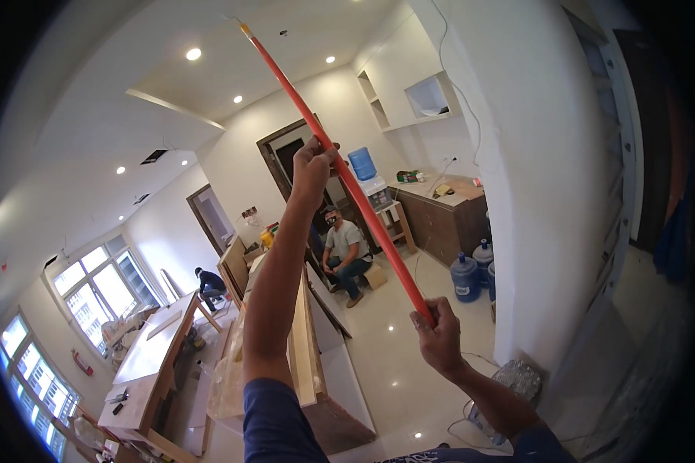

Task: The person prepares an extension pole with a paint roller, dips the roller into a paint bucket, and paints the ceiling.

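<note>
A long red pole [378, 228] slants up through the middle of the head view, with a yellow piece [245, 29] at its upper end. That end is at the white ceiling, close to a small light mark; I cannot tell whether it touches. My left hand [313, 166] is closed around the pole's upper half, arm stretched up. Lower down, near the pole's bottom end, my right hand [440, 338] grips it too.
A seated person [346, 251] is ahead, and another crouches [210, 287] by the windows. A long worktable [151, 355] and wooden panels [324, 401] stand left. Water jugs [465, 278], a counter [432, 216] and a white wall [548, 193] are right.
</note>
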Available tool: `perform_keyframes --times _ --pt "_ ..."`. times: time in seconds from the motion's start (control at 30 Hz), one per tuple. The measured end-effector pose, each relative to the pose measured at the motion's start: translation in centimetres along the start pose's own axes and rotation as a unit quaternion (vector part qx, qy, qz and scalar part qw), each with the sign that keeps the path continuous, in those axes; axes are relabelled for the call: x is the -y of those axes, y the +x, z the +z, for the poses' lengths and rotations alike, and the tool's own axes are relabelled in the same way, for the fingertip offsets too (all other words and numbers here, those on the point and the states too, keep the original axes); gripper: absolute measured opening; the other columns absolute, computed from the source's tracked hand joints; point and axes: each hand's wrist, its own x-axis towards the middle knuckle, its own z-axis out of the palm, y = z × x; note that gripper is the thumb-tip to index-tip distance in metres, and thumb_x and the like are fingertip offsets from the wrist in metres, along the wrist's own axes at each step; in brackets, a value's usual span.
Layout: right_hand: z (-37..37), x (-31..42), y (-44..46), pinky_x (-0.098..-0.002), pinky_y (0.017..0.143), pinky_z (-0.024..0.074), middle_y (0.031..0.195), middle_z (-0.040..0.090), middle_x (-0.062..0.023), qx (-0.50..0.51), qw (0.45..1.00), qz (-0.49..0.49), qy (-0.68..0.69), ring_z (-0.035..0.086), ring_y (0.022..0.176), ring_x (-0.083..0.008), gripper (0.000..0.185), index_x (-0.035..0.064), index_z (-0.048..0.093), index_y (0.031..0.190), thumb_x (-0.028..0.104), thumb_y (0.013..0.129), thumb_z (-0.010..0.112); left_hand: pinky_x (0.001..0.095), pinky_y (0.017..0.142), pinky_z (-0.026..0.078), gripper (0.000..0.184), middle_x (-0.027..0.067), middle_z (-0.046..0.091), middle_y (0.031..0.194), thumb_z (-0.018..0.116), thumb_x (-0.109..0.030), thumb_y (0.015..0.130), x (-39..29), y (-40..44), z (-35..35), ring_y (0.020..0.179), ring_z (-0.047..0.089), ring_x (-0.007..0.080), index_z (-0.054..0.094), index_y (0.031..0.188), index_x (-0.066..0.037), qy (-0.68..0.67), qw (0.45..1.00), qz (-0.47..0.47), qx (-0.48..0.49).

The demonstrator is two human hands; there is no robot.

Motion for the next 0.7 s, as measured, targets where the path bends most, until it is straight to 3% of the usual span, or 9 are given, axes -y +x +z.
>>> perform_keyframes --times 0.37,0.47,0.57,0.67,0.7 --pt "2.4 1.4 1.5 -0.0329 0.065 0.0494 0.083 0.067 -0.0102 0.013 1.0 0.009 -0.008 0.061 0.069 -0.0161 0.024 -0.0002 0.056 0.107 0.016 0.097 0.07 0.0382 0.075 0.06 0.029 0.0133 0.066 0.108 0.055 -0.003 0.097 1.0 2.0 -2.3 0.085 0.069 0.0223 0.06 0.124 0.006 0.0 1.0 -0.015 -0.016" --pt "1.9 0.9 0.1 -0.026 0.061 0.0456 0.08 0.061 -0.004 0.022 0.999 0.024 -0.004 0.054 0.068 -0.0076 0.019 -0.0004 0.053 0.105 0.009 0.097 0.068 0.0367 0.074 0.061 0.027 0.0128 0.066 0.108 0.056 -0.003 0.097 1.3 0.9 -2.3 0.084 0.069 0.0213 0.059 0.123 0.006 0.002 1.0 -0.001 0.007" --pt "0.8 -1.2 -2.3 -0.0313 0.059 0.0469 0.076 0.063 -0.0077 0.004 1.0 -0.008 -0.004 0.057 0.063 -0.0137 0.023 0.0 0.055 0.106 0.011 0.095 0.072 0.0345 0.072 0.061 0.03 0.0132 0.066 0.108 0.056 -0.003 0.098 0.7 -2.3 -1.1 0.084 0.07 0.0199 0.057 0.126 0.006 0.031 0.999 0.024 0.014" --pt "-0.5 -3.7 -5.4 -0.0297 0.057 0.0456 0.073 0.061 -0.0067 0.001 1.0 -0.023 0.005 0.055 0.061 -0.0125 0.023 0.0001 0.055 0.107 0.008 0.094 0.073 0.0325 0.07 0.061 0.035 0.0128 0.065 0.109 0.055 -0.002 0.098 -0.8 -6.5 0.6 0.085 0.07 0.0188 0.053 0.133 0.006 0.062 0.998 0.029 0.008" --pt "-0.9 -4.8 -6.4 -0.0286 0.056 0.0456 0.073 0.061 -0.0068 -0.004 1.0 -0.03 0.007 0.055 0.062 -0.0117 0.024 0.0002 0.054 0.108 0.007 0.094 0.073 0.0312 0.07 0.06 0.044 0.0122 0.065 0.11 0.056 -0.002 0.099 -0.8 -7.5 0.6 0.085 0.07 0.0174 0.048 0.142 0.004 0.065 0.997 0.043 0.026"
